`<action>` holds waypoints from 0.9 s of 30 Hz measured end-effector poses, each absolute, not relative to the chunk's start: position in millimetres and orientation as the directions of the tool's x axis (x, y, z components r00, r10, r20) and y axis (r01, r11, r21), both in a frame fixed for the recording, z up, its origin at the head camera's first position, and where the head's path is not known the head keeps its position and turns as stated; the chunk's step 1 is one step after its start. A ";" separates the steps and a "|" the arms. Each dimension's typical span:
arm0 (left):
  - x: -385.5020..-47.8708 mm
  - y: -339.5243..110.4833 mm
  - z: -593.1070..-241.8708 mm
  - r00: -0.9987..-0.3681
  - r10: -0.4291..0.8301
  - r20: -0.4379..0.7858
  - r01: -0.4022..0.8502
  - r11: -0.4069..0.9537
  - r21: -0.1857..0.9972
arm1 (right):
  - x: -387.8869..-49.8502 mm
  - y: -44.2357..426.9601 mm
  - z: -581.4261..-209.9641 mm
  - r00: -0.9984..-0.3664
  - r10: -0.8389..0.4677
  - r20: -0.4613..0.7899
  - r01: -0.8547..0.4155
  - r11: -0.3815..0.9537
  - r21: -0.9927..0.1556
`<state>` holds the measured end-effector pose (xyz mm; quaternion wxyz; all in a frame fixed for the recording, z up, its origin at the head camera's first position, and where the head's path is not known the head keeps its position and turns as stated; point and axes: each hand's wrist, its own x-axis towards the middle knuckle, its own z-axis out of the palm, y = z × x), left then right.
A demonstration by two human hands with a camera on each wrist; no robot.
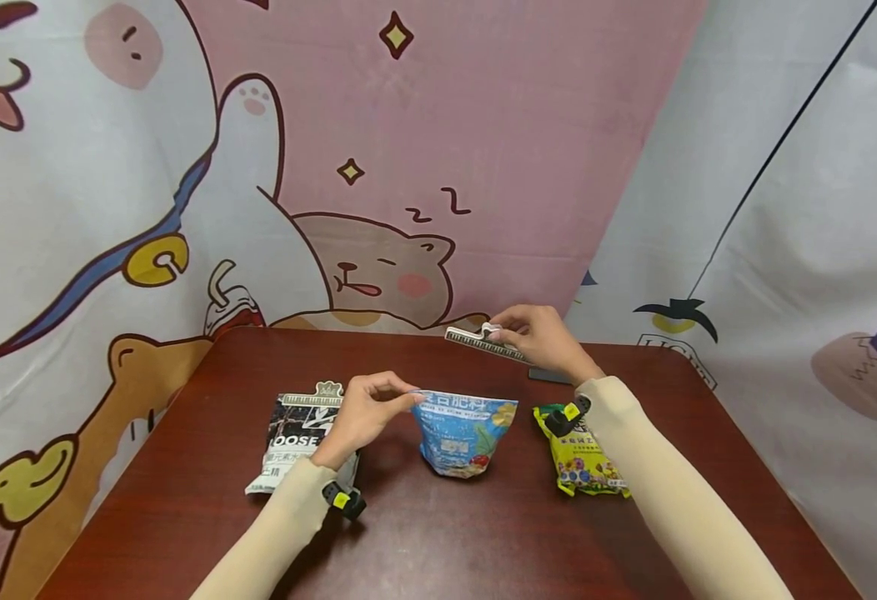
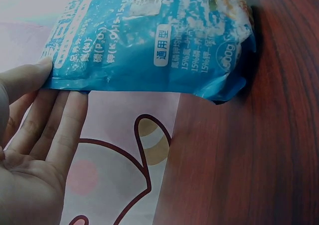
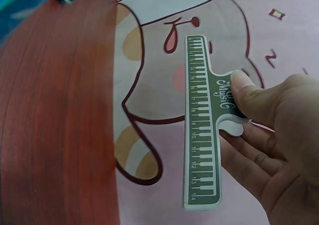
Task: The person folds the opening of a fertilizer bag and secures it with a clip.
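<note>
Head | left grip [image 1: 367, 408]: pinching blue bag [image 1: 455, 437], top corner | right grip [image 1: 542, 335]: pinching piano-print clip [image 1: 476, 341]

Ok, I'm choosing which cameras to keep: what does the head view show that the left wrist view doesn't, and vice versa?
Only the head view: the right hand holding a keyboard-patterned clip, the yellow bag, a dark object, and the black-and-white bag with a beige clip.

Only the left wrist view: legible fine print on the blue bag, including 15% figures.

Both: that bag, the left hand holding it, table and backdrop.
</note>
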<state>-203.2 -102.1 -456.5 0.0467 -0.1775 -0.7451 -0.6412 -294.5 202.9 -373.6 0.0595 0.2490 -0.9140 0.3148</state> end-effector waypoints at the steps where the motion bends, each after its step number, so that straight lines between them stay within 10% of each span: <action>1: -203.2 -102.3 -456.6 -0.932 0.205 0.299 0.326 0.113 0.939 | -292.0 203.3 -371.4 -0.867 -0.418 0.270 -0.496 0.676 -0.545; 27: -204.4 -102.6 -458.9 -0.932 0.201 0.302 0.329 0.117 0.937 | -231.6 189.1 -334.8 -0.839 -0.337 0.427 -0.540 0.616 -0.574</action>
